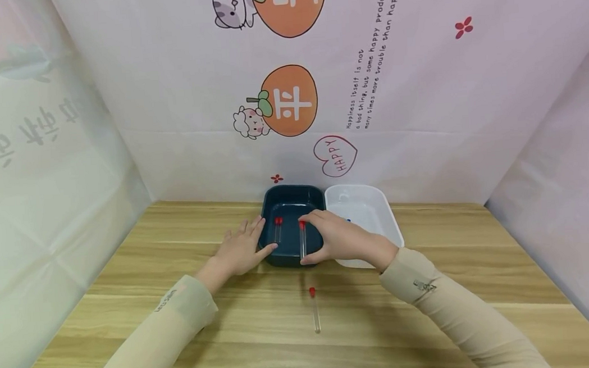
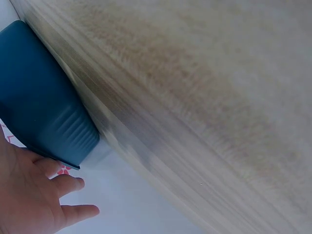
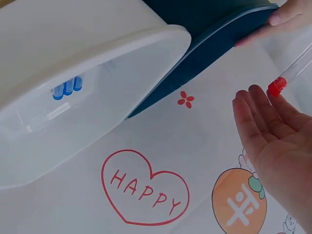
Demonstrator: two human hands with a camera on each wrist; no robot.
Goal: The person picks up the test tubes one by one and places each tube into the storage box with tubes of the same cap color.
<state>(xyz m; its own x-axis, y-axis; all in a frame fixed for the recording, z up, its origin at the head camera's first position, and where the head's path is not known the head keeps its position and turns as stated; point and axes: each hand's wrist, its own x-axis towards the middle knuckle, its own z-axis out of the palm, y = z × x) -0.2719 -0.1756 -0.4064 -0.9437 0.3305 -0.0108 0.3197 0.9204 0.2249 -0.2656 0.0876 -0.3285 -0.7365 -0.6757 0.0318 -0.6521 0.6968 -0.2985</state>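
Note:
My right hand (image 1: pixel 345 237) pinches a clear test tube with a red cap (image 1: pixel 303 242) between thumb and finger, over the front of the dark blue bin (image 1: pixel 290 191). The tube's red cap (image 3: pixel 277 87) sits by the index fingertip in the right wrist view. At the bin's left side is my left hand (image 1: pixel 239 253), fingers extended along the rim and thumb toward the front edge. Inside the bin lies another red-capped tube (image 1: pixel 279 230). A third red-capped tube (image 1: pixel 315 312) lies on the table in front.
Right beside the blue bin stands a white bin (image 1: pixel 387 212), partly hidden by my right hand. Several blue-capped tubes (image 3: pixel 67 88) lie in it. A printed cloth (image 1: pixel 413 143) hangs behind the wooden table (image 1: pixel 223 346), with more cloth on both sides.

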